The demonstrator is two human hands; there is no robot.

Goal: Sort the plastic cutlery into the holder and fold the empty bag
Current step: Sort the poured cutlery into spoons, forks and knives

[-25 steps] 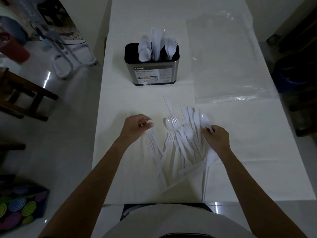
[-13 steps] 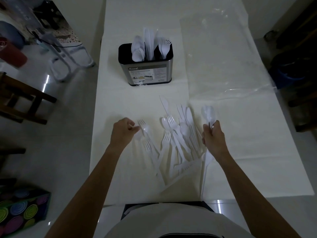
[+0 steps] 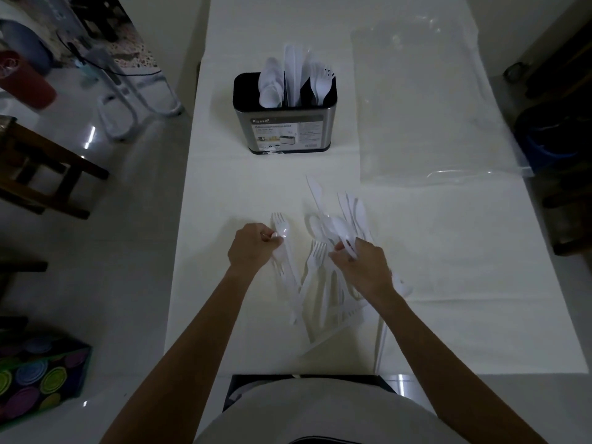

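Left hand [image 3: 253, 246]: closed around a small bundle of white cutlery; a fork [image 3: 279, 219] and a spoon bowl [image 3: 283, 232] are seen projecting past the fingers, heads pointed away from the body.

Holder [image 3: 285, 123]: stood upright on the table [image 3: 224, 193], well apart from both hands and straight ahead of the left one. Three compartments are seen, with spoons at the left, knives in the middle and forks at the right.

Loose pile [image 3: 323, 277]: spread on the table between the two hands; most long axes are laid roughly along the line from body to holder, slightly fanned.

Right hand [image 3: 362, 267]: curled over the right part of the pile, fingers pinched on a spoon [image 3: 341, 230] whose bowl is pointed towards the holder. Whether more pieces are gripped beneath the palm cannot be told.

Bag [image 3: 426, 107]: laid flat and empty at the far right of the table, just beside the holder, unfolded.

Deciding relation: the holder is judged nearer the left hand; both held pieces are already lined up with the reach, but heads are carried leading, so a turn may be needed if handles are wanted downward.
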